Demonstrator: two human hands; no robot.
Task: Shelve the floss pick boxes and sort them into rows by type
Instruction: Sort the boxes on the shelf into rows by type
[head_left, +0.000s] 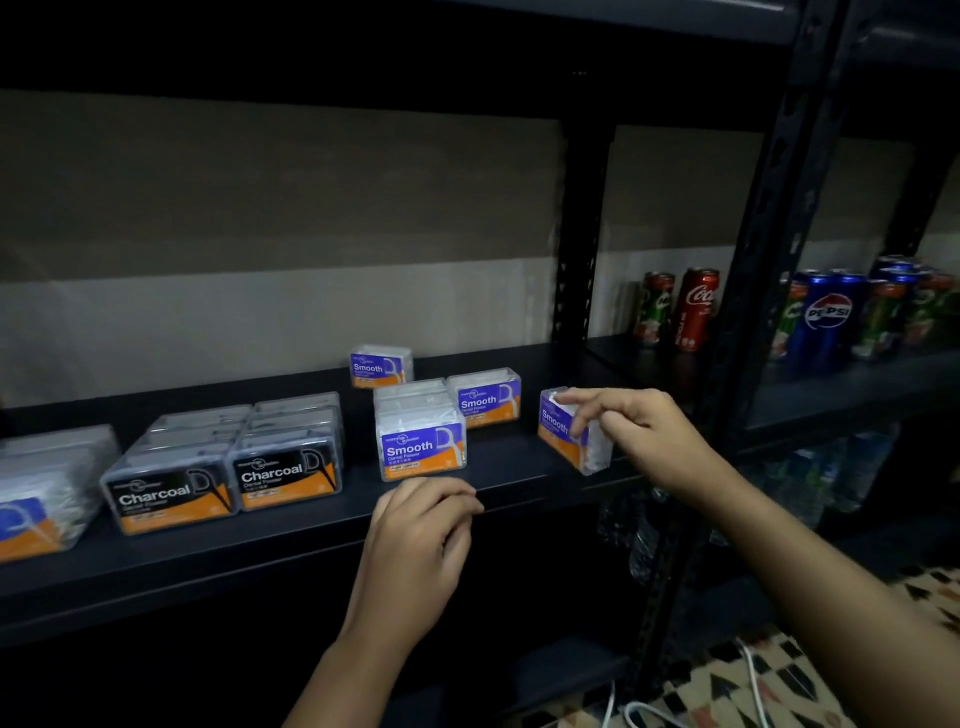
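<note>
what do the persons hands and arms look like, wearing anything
Both are bare: the left hand and right hand show no gloves, rings or watch, and no sleeves reach the visible forearms. Nothing is worn at either wrist. The dim light hides finer detail such as the nails.

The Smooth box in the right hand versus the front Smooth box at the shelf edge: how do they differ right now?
The held Smooth box is pinched by the right hand and turned at an angle; the front Smooth box stands free, label facing out. The held one sits alone to the right; the front one heads a row with more boxes behind. Both carry the same purple-and-orange Smooth label in clear cases on the shelf.
</note>
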